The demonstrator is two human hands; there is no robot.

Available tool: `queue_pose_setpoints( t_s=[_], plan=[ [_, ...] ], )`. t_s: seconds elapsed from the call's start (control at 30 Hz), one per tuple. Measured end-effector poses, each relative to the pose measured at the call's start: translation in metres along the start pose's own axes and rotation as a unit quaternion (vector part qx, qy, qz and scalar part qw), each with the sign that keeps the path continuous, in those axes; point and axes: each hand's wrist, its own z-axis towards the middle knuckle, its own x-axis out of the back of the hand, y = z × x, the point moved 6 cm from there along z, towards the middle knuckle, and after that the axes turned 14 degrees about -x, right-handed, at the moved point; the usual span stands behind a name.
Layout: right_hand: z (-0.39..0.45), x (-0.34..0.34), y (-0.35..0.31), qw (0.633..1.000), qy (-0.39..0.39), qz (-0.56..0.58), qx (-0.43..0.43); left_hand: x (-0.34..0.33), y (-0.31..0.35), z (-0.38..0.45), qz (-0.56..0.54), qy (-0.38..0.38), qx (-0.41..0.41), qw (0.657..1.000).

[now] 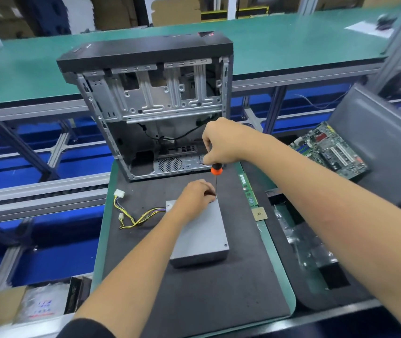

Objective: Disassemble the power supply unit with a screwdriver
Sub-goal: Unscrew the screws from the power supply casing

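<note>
right hand (221, 142) grips screwdriver (216, 175) upright; left hand (194, 197) apparently pinches its tip on unlabelled power supply (200, 236).

A long green tabletop (292, 37) on grey metal framing (275, 103) spans the room; cardboard boxes (175, 11) stand behind it.

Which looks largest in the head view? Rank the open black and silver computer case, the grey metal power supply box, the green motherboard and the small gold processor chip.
1. Open black and silver computer case.
2. Grey metal power supply box and green motherboard: they look alike in size, and differing nearness to the camera makes the order unsure.
3. Small gold processor chip.
</note>
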Motion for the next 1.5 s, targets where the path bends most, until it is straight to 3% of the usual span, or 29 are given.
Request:
queue_pose_setpoints(
  t_s=[0.77,1.13,1.5],
  plan=[
    [0.001,-0.002,0.009,1.0,-0.005,0.016,-0.003,-0.003,-0.003,-0.004,-0.033,0.035,0.017,0.999],
    [0.01,-0.009,0.006,0.996,-0.08,-0.04,-0.03,-0.006,-0.005,-0.006,-0.049,0.052,0.004,0.997],
    [0.007,-0.009,-0.013,0.972,-0.158,-0.152,0.088,-0.01,-0.01,-0.009,-0.098,0.093,0.023,0.991]
  ],
)
